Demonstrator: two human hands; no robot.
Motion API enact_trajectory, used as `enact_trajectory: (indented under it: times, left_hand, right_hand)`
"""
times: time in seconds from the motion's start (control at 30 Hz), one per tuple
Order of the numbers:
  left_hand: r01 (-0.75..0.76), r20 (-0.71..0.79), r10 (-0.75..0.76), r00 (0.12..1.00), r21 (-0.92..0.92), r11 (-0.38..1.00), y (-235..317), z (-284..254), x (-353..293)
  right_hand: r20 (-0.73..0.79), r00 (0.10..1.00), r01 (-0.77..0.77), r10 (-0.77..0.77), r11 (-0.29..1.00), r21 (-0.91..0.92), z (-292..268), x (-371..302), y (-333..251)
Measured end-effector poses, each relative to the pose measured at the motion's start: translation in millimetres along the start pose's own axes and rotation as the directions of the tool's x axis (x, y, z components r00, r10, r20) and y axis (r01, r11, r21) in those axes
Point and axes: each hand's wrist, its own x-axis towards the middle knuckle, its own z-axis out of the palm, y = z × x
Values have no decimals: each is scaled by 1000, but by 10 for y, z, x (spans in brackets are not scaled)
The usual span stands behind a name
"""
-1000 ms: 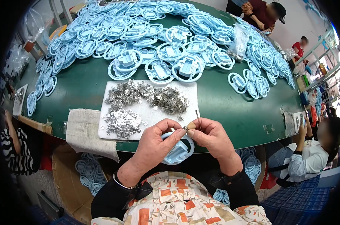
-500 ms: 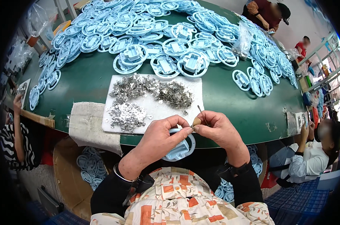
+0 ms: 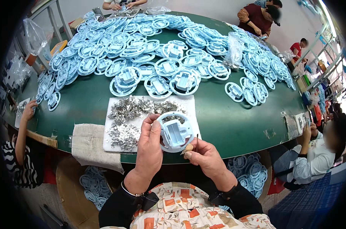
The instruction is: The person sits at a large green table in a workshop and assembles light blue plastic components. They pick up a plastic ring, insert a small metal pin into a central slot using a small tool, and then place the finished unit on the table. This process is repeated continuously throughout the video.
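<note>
While left hand (image 3: 150, 147) fingers grip one blue ring part (image 3: 175, 132), right hand (image 3: 205, 154) pinches one thin tool (image 3: 197, 142).

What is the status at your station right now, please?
Left hand holds the round blue plastic part upright. Right hand pinches a thin tool and a small metal piece at its lower edge. White sheet of metal pieces just beyond; nothing blocking.

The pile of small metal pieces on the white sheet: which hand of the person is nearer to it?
Left. The left hand overlaps the pile of small metal pieces in this view, beside its lower heap. The right hand is further right, beyond the light blue ring part.
</note>
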Motion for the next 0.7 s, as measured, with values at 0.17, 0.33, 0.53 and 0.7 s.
enact_trajectory:
  times: [0.17,0.33,0.53,0.7]
  left_hand:
    - [6,142,-44,989,263,965,150,-105,-19]
    - [160,324,-479,816,669,725,439,23,58]
    - [222,297,-424,856,530,818,245,-18,-49]
    - [171,178,-294,939,500,849,54,-59,-110]
  right_hand:
    - [87,990,127,-108,959,-254,-206,0,-132]
    - [180,983,129,-40,849,-513,-265,-85,-425]
    - [-17,969,218,-248,879,-425,-248,-154,-418]
    - [-105,888,302,-448,740,-601,-242,-82,-207]
